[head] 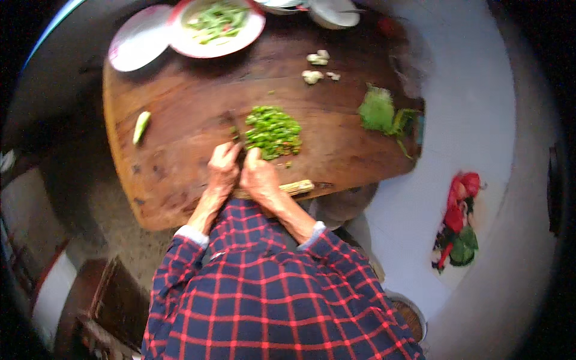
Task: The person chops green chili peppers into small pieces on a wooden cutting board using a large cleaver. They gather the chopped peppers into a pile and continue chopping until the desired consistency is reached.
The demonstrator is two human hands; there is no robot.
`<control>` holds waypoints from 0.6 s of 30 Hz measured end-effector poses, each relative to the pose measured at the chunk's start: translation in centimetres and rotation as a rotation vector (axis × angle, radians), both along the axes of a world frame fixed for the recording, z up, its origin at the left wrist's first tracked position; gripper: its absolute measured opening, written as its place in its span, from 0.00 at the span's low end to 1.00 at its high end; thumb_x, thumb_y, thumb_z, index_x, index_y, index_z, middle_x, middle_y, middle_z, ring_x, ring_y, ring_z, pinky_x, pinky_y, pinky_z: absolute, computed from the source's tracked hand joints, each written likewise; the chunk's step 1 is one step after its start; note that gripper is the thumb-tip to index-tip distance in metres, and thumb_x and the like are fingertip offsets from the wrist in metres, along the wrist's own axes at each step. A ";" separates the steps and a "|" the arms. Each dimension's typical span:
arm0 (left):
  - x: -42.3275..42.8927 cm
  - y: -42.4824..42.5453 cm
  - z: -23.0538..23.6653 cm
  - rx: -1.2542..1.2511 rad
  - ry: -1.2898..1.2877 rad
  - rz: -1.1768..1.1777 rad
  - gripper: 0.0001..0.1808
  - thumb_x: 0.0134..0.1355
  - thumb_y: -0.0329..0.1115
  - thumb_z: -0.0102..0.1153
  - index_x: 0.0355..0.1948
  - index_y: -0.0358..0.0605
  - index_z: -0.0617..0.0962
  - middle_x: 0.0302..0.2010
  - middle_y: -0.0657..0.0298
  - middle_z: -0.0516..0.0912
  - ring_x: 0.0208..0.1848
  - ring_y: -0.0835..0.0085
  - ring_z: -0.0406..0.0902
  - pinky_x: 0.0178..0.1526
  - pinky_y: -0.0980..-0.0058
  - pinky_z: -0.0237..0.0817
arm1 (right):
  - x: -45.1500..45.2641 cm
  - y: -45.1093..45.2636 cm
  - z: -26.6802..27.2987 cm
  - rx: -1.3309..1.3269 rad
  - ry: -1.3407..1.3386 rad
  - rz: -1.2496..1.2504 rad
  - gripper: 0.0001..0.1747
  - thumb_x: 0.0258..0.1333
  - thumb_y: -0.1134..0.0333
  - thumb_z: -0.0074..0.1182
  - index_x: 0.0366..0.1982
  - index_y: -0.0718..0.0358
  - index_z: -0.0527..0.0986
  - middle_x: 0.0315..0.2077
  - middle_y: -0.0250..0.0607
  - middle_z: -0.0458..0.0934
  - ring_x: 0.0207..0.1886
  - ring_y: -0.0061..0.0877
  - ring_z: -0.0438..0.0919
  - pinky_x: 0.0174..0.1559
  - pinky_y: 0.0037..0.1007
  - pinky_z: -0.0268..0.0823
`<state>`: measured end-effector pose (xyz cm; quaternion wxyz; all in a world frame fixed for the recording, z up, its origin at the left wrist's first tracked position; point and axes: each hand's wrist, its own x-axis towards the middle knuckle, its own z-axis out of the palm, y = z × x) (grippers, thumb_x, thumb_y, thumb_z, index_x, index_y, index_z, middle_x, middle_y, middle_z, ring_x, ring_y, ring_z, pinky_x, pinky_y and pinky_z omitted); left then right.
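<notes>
Both hands are close together at the near side of a wooden table [189, 99]. My right hand [260, 176] is closed in a fist around what looks like the handle of a knife. The dark knife blade [237, 128] is seen almost edge-on and blurred. My left hand [225, 164] has bent fingers against the blade's left side; whether they pinch anything is hidden. Just right of the blade lies a pile of chopped green vegetable [273, 132], with small bits around it. A pale, rough stick-like piece [297, 187] lies by the table's near edge, partly behind my right wrist.
At the far side stand a white plate [137, 42], a red-rimmed basin [180, 47] holding cut greens [220, 22], and a bowl [335, 15]. Garlic [312, 76] lies mid-right, leafy greens [377, 110] farther right. One pale green vegetable [141, 127] is at left.
</notes>
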<state>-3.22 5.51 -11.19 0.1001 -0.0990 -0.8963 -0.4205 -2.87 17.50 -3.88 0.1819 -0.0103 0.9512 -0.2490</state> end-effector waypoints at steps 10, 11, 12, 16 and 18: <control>-0.2 -0.1 1.6 0.096 -0.131 0.032 0.14 0.53 0.22 0.59 0.42 0.37 0.79 0.39 0.52 0.79 0.41 0.55 0.78 0.42 0.64 0.71 | -2.4 1.1 2.4 -0.207 0.126 0.060 0.15 0.47 0.75 0.50 0.36 0.77 0.62 0.18 0.58 0.76 0.24 0.52 0.79 0.24 0.45 0.72; -0.3 -0.1 1.7 0.070 -0.130 0.022 0.13 0.53 0.22 0.58 0.42 0.37 0.79 0.38 0.52 0.79 0.41 0.55 0.78 0.42 0.64 0.71 | -1.7 0.8 2.6 -0.194 0.136 0.048 0.16 0.47 0.75 0.51 0.36 0.77 0.62 0.18 0.57 0.77 0.25 0.51 0.80 0.24 0.44 0.73; -0.4 -0.3 1.8 0.042 -0.128 0.012 0.12 0.53 0.22 0.57 0.41 0.37 0.79 0.38 0.52 0.78 0.40 0.55 0.78 0.41 0.64 0.71 | -0.8 0.2 2.1 -0.124 0.125 0.049 0.18 0.47 0.74 0.52 0.38 0.77 0.63 0.19 0.56 0.77 0.25 0.50 0.80 0.25 0.43 0.74; -0.4 -0.5 1.3 0.021 -0.086 0.012 0.12 0.51 0.24 0.57 0.38 0.39 0.79 0.39 0.53 0.78 0.41 0.54 0.77 0.41 0.63 0.71 | -0.8 -1.1 0.6 -0.138 0.036 -0.046 0.17 0.50 0.73 0.50 0.38 0.77 0.61 0.17 0.61 0.76 0.25 0.53 0.78 0.27 0.48 0.72; -0.5 -0.4 1.3 -0.005 -0.069 -0.018 0.13 0.49 0.25 0.57 0.38 0.39 0.79 0.39 0.52 0.79 0.42 0.54 0.78 0.42 0.63 0.71 | -1.1 -1.4 0.2 -0.099 0.095 -0.043 0.16 0.51 0.72 0.50 0.36 0.76 0.61 0.16 0.60 0.75 0.23 0.52 0.79 0.24 0.47 0.72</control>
